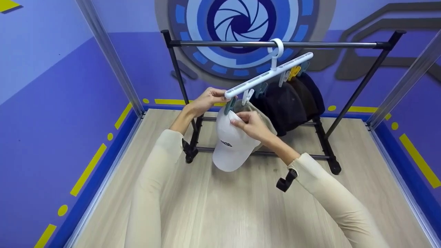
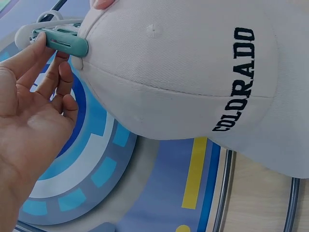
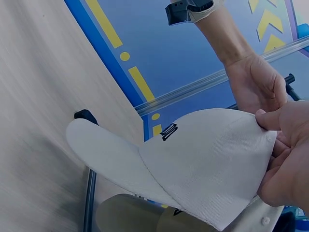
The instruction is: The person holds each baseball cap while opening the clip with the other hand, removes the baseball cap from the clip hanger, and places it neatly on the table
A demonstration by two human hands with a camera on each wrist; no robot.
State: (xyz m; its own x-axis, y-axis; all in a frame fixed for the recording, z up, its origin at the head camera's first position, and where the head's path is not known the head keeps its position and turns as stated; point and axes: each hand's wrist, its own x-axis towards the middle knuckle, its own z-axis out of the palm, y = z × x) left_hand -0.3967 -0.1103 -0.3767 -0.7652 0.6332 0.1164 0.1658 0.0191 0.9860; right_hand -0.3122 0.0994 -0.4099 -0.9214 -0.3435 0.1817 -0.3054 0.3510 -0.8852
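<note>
A white baseball cap (image 1: 227, 137) with dark "COLORADO" lettering hangs brim-down below the near end of a white clip hanger (image 1: 256, 80). My left hand (image 1: 206, 102) pinches a teal clothes clip (image 2: 67, 43) at that end between thumb and fingers. The clip's tip meets the cap's edge in the left wrist view. With thumb and fingers my right hand (image 1: 254, 127) grips the cap near its crown, just below the clip. Behind the white cap, a beige cap (image 1: 268, 120) hangs close by, partly covered by it and my right hand.
The hanger hooks over the bar of a black garment rack (image 1: 327, 44). Dark caps (image 1: 286, 106) hang from its far half by several clips, one a yellow clip (image 1: 294, 73). The rack stands on a wood-look surface (image 1: 220, 206) between blue-purple panels (image 1: 51, 137).
</note>
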